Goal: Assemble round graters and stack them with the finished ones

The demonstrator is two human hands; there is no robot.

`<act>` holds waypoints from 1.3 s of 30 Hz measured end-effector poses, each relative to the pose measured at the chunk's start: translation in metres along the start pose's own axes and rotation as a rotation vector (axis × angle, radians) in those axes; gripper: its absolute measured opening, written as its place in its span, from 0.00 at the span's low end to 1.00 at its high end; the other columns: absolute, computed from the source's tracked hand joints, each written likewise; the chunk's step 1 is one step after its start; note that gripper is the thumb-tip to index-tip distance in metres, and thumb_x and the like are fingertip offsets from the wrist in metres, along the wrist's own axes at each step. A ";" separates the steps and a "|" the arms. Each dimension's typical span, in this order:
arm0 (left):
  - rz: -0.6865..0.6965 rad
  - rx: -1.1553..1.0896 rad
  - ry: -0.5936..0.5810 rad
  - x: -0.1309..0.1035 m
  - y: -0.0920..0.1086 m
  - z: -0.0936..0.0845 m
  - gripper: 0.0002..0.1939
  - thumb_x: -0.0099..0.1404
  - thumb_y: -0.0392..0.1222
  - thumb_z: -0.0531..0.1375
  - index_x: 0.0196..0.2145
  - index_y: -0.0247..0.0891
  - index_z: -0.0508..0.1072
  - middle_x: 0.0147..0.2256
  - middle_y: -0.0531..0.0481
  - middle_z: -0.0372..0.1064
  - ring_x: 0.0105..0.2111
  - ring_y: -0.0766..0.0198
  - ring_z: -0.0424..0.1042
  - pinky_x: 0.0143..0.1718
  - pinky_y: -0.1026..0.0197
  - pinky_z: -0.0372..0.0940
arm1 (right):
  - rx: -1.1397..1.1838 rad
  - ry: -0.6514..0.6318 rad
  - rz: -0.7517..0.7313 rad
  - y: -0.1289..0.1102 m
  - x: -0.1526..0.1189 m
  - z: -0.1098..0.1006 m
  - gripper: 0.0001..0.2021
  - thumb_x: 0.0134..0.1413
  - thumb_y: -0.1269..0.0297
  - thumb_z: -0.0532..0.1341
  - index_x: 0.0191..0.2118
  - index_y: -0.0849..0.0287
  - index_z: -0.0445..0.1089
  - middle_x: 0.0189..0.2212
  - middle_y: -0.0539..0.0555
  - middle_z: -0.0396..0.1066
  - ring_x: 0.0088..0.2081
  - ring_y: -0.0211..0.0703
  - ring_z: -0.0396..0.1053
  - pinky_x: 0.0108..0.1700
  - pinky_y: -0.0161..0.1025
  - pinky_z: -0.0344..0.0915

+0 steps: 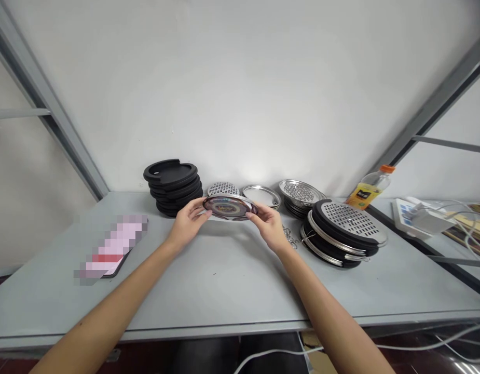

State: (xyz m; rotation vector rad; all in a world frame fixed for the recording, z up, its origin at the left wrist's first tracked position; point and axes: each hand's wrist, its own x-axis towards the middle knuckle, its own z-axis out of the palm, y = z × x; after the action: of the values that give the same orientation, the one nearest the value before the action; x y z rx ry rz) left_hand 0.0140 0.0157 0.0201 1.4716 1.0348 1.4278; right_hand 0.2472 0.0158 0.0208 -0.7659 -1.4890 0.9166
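Observation:
Above the middle of the table, a round, shallow disc with a shiny metal rim and a dark, glossy patterned face is tilted toward me. My left hand grips its left edge, thumb on the face and fingers behind. At the right edge, my right hand pinches it the same way. Behind it lie a perforated metal disc and shiny round metal trays, partly hidden. A small heap of metal chain or clips rests just right of my right hand.
Black round rings are stacked at the back left. Slotted metal discs and a leaning pile of black-and-metal assemblies stand right. A phone, an orange-capped bottle and a power strip with cables surround the grey table.

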 end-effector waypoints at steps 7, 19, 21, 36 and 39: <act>0.495 0.659 -0.055 -0.014 0.006 0.003 0.31 0.62 0.43 0.62 0.60 0.41 0.59 0.59 0.42 0.60 0.59 0.52 0.60 0.61 0.48 0.56 | -0.111 -0.022 -0.026 0.000 -0.003 -0.002 0.15 0.50 0.59 0.66 0.44 0.57 0.75 0.40 0.53 0.76 0.42 0.49 0.73 0.48 0.48 0.69; 0.627 0.755 -0.176 -0.018 0.002 0.005 0.22 0.66 0.41 0.60 0.57 0.43 0.65 0.57 0.43 0.62 0.57 0.54 0.62 0.59 0.47 0.59 | -0.427 -0.204 -0.281 0.003 -0.013 0.006 0.14 0.57 0.66 0.62 0.49 0.50 0.74 0.51 0.56 0.68 0.53 0.47 0.66 0.55 0.47 0.64; 0.662 0.747 -0.198 -0.017 -0.001 0.004 0.18 0.66 0.40 0.59 0.54 0.43 0.69 0.55 0.43 0.64 0.55 0.54 0.64 0.57 0.47 0.61 | -0.479 -0.206 -0.312 0.005 -0.014 0.008 0.13 0.57 0.66 0.61 0.49 0.51 0.73 0.50 0.57 0.69 0.53 0.47 0.66 0.55 0.48 0.64; 0.217 0.063 0.050 -0.010 0.004 0.008 0.22 0.60 0.52 0.64 0.46 0.32 0.77 0.44 0.42 0.76 0.44 0.53 0.74 0.50 0.54 0.67 | -0.159 -0.146 0.183 0.009 -0.004 0.000 0.19 0.51 0.53 0.64 0.44 0.61 0.70 0.43 0.59 0.75 0.45 0.50 0.72 0.49 0.48 0.68; 0.142 -0.141 0.045 -0.006 0.002 0.009 0.23 0.61 0.52 0.63 0.48 0.34 0.75 0.46 0.42 0.75 0.48 0.54 0.72 0.53 0.54 0.65 | -0.055 -0.168 0.190 0.005 -0.005 0.005 0.17 0.52 0.52 0.63 0.41 0.60 0.71 0.42 0.57 0.75 0.45 0.49 0.72 0.50 0.47 0.68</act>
State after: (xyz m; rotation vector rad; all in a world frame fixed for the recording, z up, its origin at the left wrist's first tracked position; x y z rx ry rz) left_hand 0.0231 0.0095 0.0197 1.4389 0.8519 1.6073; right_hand 0.2429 0.0132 0.0141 -0.9003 -1.6128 1.1094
